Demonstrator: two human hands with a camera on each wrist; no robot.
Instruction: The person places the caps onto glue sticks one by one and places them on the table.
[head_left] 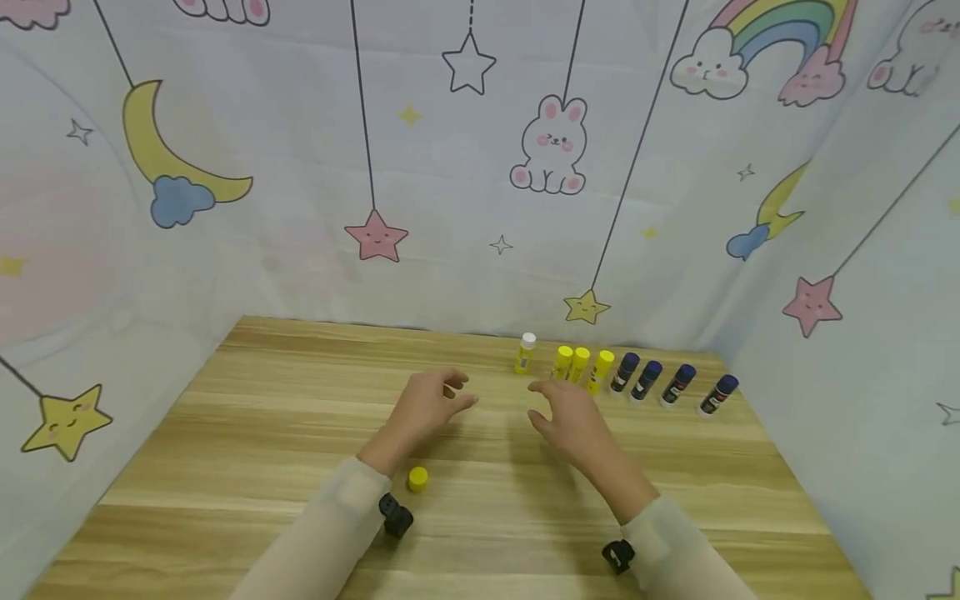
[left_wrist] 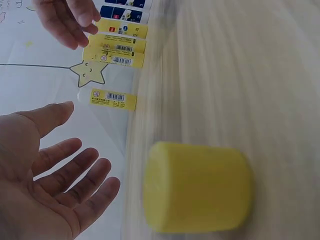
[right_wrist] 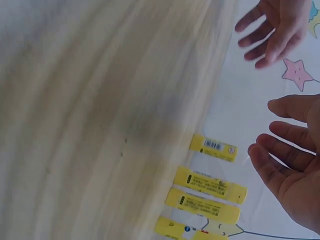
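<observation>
Both hands hover above the wooden table, palms facing each other and fingers relaxed, with nothing held. My left hand (head_left: 429, 404) is left of the middle, and a loose yellow cap (head_left: 417, 478) stands on the table near that wrist; in the left wrist view the cap (left_wrist: 199, 187) looms large. My right hand (head_left: 572, 417) is in front of the yellow glue sticks (head_left: 580, 363), overlapping the lower part of one in the head view. Left of them stands a yellow glue stick with a white top (head_left: 526, 353), upright.
Several dark blue glue sticks (head_left: 648, 380) continue the row to the right along the back of the wooden table (head_left: 300, 392). A white cloth (head_left: 450, 283) printed with stars and rabbits hangs behind and at the sides.
</observation>
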